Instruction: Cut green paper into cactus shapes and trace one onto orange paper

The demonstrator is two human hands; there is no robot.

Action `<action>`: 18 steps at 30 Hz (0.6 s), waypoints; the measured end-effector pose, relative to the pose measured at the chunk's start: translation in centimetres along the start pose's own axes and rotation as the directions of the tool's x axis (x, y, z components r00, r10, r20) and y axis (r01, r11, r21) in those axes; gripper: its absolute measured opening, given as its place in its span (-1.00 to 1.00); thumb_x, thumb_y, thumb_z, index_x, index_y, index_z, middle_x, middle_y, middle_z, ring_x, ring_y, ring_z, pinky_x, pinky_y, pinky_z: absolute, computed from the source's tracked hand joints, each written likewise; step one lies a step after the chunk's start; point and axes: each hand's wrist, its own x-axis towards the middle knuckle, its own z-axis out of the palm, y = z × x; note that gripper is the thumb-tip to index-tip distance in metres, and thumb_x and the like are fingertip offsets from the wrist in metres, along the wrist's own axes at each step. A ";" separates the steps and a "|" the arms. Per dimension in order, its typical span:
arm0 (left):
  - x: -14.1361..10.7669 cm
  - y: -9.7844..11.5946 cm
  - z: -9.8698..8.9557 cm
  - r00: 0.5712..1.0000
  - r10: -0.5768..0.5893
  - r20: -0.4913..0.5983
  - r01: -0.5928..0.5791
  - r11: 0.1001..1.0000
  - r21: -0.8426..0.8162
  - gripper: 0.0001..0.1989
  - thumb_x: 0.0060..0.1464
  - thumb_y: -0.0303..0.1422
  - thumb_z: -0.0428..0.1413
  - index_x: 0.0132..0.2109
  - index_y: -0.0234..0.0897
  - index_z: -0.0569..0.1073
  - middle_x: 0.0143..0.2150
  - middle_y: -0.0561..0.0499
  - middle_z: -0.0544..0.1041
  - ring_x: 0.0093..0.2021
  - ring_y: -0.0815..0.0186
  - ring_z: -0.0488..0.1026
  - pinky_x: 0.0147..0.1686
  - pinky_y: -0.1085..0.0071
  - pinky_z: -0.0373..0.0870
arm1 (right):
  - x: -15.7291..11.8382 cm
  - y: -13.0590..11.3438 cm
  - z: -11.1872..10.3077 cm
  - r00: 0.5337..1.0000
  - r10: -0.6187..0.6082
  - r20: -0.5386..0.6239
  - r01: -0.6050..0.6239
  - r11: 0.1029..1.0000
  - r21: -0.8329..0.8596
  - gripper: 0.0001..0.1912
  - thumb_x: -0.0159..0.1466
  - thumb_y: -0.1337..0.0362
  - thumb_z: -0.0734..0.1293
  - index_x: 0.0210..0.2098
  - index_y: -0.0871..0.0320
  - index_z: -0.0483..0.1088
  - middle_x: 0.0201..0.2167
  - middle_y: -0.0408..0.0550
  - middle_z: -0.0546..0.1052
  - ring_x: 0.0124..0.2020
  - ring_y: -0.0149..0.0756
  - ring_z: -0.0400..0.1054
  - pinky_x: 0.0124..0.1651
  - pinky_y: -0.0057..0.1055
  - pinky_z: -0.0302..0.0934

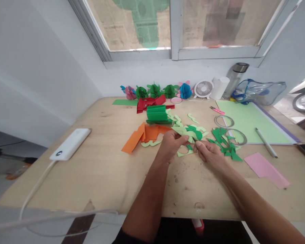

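Note:
Between the thumb and fingers of my left hand [171, 145] is a pale green paper cutout [188, 135] with a curved outline. My right hand [210, 154] is closed in a pinch close to the cutout's lower right side; what its fingertips hold is too small to make out. Dark green round-edged paper [198, 135] shows right by the fingertips. Pale green scraps [185, 151] lie under and behind both hands. Dark green scraps [227, 144] are piled just right of my right hand.
Orange paper pieces [133, 141], folded green paper [156, 113] and red paper [151, 102] lie left and behind. Tape rolls [236, 137], pink-handled snips [218, 110], a pen [266, 143] and pink paper [265, 167] sit rightward. A white power bank [71, 144] is at left.

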 end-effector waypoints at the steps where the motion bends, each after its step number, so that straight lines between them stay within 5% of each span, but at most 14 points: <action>1: 0.0 0.0 0.0 1.000 -0.002 0.001 0.002 1.000 -0.004 -0.80 -0.28 -0.32 0.26 -0.43 -0.35 0.56 -0.49 -0.01 0.55 -0.43 0.31 0.46 -0.30 0.37 0.45 | 0.0 0.1 0.0 1.000 0.005 -0.005 -0.005 1.000 -0.005 -0.47 0.15 -0.21 0.20 -0.53 0.15 0.32 -0.78 -0.30 0.05 -0.72 -0.50 -0.15 -0.65 -0.48 -0.26; 13: 0.2 -0.2 0.3 0.983 -0.017 -0.183 -0.024 0.975 -0.220 -0.80 -0.27 -0.33 0.30 -0.47 -0.37 0.51 -0.55 0.02 0.51 -0.51 0.39 0.45 -0.35 0.43 0.43 | -0.2 0.1 -0.2 0.999 -0.051 -0.012 0.051 0.999 0.015 -0.44 0.17 -0.22 0.19 -0.47 0.19 0.39 -0.75 -0.27 0.09 -0.69 -0.47 -0.08 -0.63 -0.46 -0.21; 18: -0.1 -1.0 1.7 0.976 -0.067 -0.206 0.005 0.957 -0.289 -0.80 -0.29 -0.34 0.30 -0.49 -0.38 0.49 -0.57 0.06 0.46 -0.52 0.44 0.39 -0.42 0.48 0.36 | 0.2 0.5 -0.7 0.981 -0.062 -0.186 0.080 0.993 0.089 -0.57 0.12 -0.14 0.31 -0.40 0.14 0.35 -0.69 -0.30 0.05 -0.66 -0.48 -0.13 -0.61 -0.45 -0.24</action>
